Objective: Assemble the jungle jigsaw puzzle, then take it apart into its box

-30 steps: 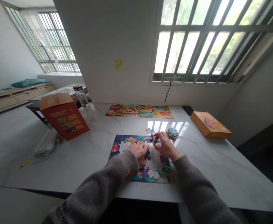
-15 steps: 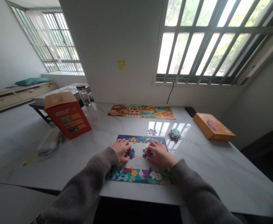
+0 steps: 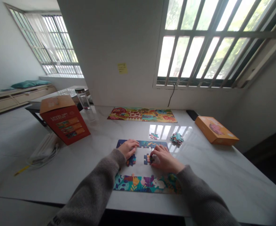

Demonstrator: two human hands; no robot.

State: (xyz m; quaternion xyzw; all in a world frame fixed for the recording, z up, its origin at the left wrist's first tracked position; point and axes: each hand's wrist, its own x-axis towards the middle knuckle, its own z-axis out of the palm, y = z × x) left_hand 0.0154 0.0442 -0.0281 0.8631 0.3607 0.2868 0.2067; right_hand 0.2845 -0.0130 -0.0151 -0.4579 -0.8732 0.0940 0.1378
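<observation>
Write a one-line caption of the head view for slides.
Left hand and right hand work among pieces inside a part-built jigsaw puzzle.

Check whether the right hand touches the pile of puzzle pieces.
Apart: the head view shows a plain gap between the right hand and the pile of puzzle pieces.

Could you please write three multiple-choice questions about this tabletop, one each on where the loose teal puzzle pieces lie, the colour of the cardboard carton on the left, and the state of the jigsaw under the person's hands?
1. Where is the small pile of loose teal jigsaw pieces?
A) Beyond the unfinished cardboard jigsaw, to its right
B) On the orange box
C) Under the left hand

2. What colour is the tall cardboard carton?
A) Blue
B) Red
C) Green

3. What state is the jigsaw in?
A) Complete
B) Open in the middle
C) Boxed

1: A, the pile sits past its far right corner.
2: B, its printed sides are red.
3: B, white marble tabletop shows beside the right hand.
</observation>
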